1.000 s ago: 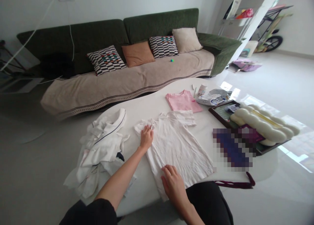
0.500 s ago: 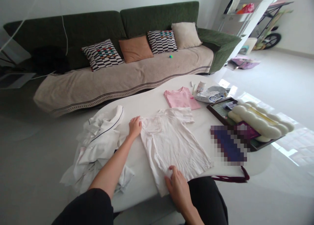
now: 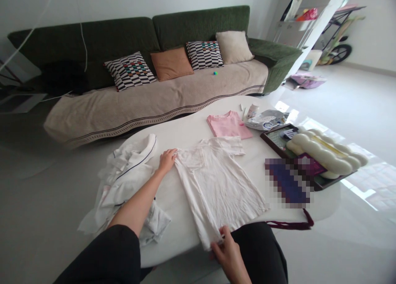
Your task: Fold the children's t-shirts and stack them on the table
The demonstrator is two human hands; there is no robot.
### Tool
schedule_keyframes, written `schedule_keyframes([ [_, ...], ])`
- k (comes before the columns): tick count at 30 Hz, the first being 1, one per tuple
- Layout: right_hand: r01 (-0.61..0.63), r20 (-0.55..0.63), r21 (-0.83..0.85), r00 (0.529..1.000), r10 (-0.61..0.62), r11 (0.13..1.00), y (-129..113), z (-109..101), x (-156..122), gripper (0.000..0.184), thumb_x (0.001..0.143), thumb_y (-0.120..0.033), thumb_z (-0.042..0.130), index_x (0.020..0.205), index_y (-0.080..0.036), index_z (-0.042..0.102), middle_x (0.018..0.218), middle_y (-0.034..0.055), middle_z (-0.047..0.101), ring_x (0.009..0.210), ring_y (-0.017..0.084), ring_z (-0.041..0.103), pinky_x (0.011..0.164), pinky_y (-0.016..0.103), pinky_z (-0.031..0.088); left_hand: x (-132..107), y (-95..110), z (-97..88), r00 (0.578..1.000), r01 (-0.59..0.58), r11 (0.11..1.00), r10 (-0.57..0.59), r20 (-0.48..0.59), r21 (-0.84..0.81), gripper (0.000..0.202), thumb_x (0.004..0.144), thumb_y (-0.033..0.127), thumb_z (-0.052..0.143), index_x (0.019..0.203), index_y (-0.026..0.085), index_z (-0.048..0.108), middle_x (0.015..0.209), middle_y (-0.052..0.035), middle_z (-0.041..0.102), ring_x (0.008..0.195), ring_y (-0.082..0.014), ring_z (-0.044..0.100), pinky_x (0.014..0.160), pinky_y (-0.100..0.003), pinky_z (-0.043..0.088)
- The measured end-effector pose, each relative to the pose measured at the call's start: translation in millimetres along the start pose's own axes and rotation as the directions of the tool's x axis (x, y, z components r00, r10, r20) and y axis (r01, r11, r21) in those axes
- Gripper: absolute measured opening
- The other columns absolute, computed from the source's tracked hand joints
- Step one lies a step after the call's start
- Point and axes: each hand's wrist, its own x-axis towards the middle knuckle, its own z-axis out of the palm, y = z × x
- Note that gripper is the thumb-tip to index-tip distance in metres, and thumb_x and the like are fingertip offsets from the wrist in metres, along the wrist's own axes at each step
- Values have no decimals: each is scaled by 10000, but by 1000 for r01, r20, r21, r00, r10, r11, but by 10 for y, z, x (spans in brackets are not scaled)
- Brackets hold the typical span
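Observation:
A white T-shirt (image 3: 216, 185) lies flat on the white oval table (image 3: 185, 135), its neck toward the sofa. My left hand (image 3: 167, 159) pinches the shirt's left shoulder at the sleeve. My right hand (image 3: 227, 251) grips the shirt's bottom hem at the table's near edge, fingers closed on the cloth. A folded pink shirt (image 3: 229, 125) lies further back on the table.
A heap of white clothes (image 3: 126, 181) lies at the table's left end. A dark tray (image 3: 278, 139) with a cream wavy cushion (image 3: 328, 152) stands at the right, papers (image 3: 266, 119) behind it. A green sofa (image 3: 154, 69) with pillows runs along the back.
My left hand slid left from the collar to the shoulder edge. My right hand moved down from the lower cloth to the hem. The shirt now lies straighter.

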Motion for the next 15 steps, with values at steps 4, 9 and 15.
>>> schedule_keyframes([
  [4,221,-145,-477,935,-325,851,-179,-53,-36,255,850,-310,372,1030,-179,496,995,131,625,837,230,623,677,316,477,-112,328,0,984,-178,982,180,-17,55,488,877,320,339,1351,209,310,1403,-90,306,1294,-238,232,1037,-424,203],
  [9,531,171,-670,791,-588,519,-235,145,116,594,815,-243,435,1378,-238,245,1435,60,237,1295,276,244,980,426,319,-321,664,242,924,-325,944,305,231,51,555,865,505,276,1380,309,211,1470,-38,131,1337,-277,81,1023,-555,105],
  [15,659,322,-607,715,-620,444,151,-187,68,525,789,-349,498,1297,-258,407,1341,9,421,1211,243,401,931,327,391,-132,675,112,853,-311,945,232,467,99,629,791,628,324,1353,351,270,1456,-47,187,1315,-334,149,979,-598,170],
])
